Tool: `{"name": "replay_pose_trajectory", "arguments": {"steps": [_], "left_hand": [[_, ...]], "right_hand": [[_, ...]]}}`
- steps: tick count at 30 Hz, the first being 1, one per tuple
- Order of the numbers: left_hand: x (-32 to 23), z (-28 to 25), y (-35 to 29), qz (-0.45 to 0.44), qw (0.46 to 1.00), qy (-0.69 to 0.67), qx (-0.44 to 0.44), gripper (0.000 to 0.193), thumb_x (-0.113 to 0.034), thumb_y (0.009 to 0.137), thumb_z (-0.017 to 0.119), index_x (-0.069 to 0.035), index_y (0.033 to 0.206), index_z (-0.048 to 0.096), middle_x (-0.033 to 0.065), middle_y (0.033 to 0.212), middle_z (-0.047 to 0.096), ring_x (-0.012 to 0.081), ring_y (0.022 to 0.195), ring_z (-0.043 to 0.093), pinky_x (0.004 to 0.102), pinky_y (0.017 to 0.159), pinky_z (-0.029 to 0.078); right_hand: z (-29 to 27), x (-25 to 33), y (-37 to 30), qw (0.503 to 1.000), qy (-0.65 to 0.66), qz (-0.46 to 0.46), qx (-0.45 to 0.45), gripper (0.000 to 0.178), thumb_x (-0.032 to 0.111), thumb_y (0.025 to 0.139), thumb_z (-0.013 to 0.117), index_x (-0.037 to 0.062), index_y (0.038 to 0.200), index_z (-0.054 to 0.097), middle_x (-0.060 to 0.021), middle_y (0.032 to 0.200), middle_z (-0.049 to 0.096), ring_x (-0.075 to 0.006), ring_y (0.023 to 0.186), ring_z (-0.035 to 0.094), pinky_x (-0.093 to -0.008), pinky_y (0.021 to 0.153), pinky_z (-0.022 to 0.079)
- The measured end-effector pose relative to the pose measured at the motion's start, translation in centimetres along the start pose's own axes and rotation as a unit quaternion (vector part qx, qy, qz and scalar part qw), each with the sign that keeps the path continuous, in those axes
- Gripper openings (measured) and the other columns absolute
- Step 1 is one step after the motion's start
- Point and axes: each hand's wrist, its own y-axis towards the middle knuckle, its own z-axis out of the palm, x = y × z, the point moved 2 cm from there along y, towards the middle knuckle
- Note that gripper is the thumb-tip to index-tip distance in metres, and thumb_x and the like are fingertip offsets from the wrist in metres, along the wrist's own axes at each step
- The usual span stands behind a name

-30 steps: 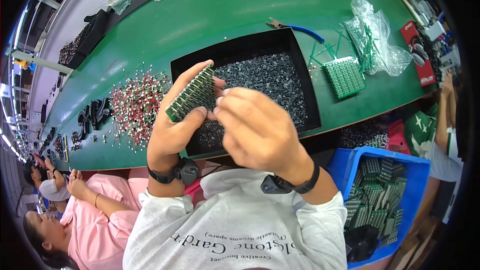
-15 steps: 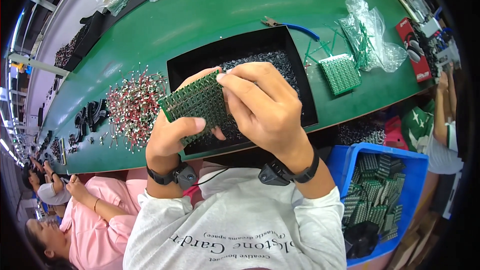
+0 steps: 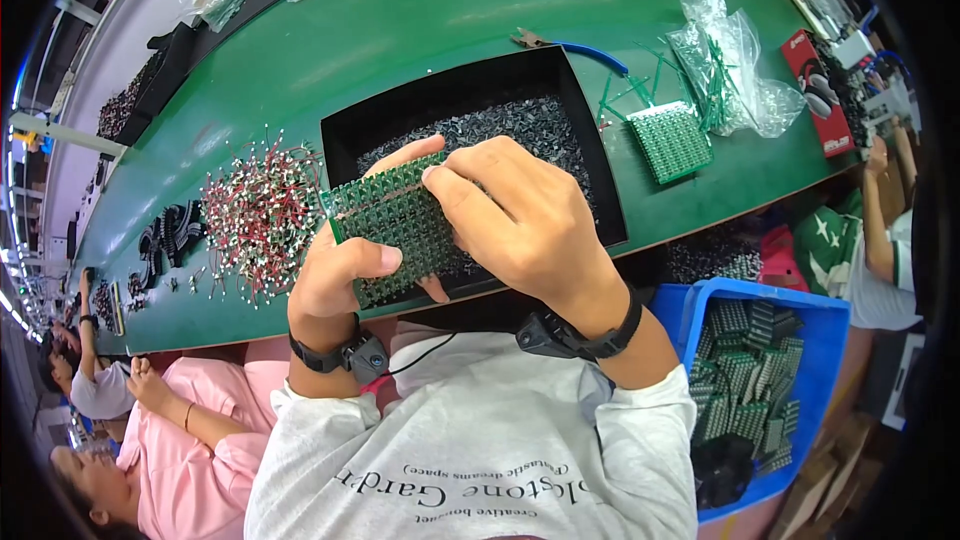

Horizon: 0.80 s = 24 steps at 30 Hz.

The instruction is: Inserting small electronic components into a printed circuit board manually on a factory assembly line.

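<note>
My left hand (image 3: pixel 338 275) grips a green circuit board panel (image 3: pixel 398 223) by its left side, thumb across the front and fingers behind. Rows of small parts cover the panel. My right hand (image 3: pixel 535 215) pinches its upper right edge with thumb and bent fingers; the fingertips are partly hidden. Along the panel's top runs a paler line that sets off the uppermost row; whether that row is parted from the rest I cannot tell. Both hands are over the near part of a black tray (image 3: pixel 450 90), which holds many small dark pieces (image 3: pixel 520 120).
Left of the tray lies a heap of small parts with red wires (image 3: pixel 262 215). To its right are another board panel (image 3: pixel 672 143), blue-handled cutters (image 3: pixel 590 52), a clear plastic bag (image 3: pixel 755 90) and a red box (image 3: pixel 818 90). A blue bin (image 3: pixel 825 380) holds boards. A person in pink (image 3: pixel 200 400) sits at left.
The panel has tilted so its face shows more, and a pale line has appeared below its top row. My right hand has shifted slightly down and left along the edge.
</note>
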Motion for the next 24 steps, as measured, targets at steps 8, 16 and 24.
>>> {"name": "replay_pose_trajectory", "arguments": {"steps": [8, 16, 24], "left_hand": [[0.02, 0.14, -0.21, 0.013, 1.0, 0.022, 0.002, 0.102, -0.016, 0.062, 0.057, 0.006, 0.156, 0.025, 0.0242, 0.119, 0.064, 0.0329, 0.1, 0.069, 0.0423, 0.071, 0.065], [0.23, 0.13, -0.31, 0.007, 0.999, 0.032, -0.001, 0.102, -0.016, 0.062, 0.058, 0.006, 0.156, 0.024, 0.0243, 0.118, 0.064, 0.0324, 0.101, 0.069, 0.0411, 0.071, 0.065], [0.08, -0.36, 0.01, 0.021, 1.0, 0.02, -0.004, 0.101, -0.015, 0.061, 0.057, 0.007, 0.155, 0.025, 0.0253, 0.118, 0.063, 0.0332, 0.101, 0.068, 0.0411, 0.068, 0.065]], "right_hand": [[-0.23, 0.03, -0.08, 1.0, 0.0, -0.001, 0.002, 0.047, 0.001, 0.053, 0.074, -0.0044, 0.099, 0.067, -0.0122, 0.09, 0.064, -0.0274, 0.076, 0.067, -0.0346, 0.06, 0.056], [-0.21, 0.04, -0.19, 0.999, 0.028, -0.011, 0.012, 0.046, 0.002, 0.055, 0.075, -0.0047, 0.099, 0.067, -0.0128, 0.091, 0.064, -0.0282, 0.075, 0.067, -0.0345, 0.061, 0.056], [-0.62, -0.37, -0.05, 0.998, 0.036, -0.043, -0.017, 0.035, -0.007, 0.06, 0.075, -0.0054, 0.093, 0.063, -0.0127, 0.084, 0.061, -0.027, 0.068, 0.063, -0.0343, 0.056, 0.053]]}}
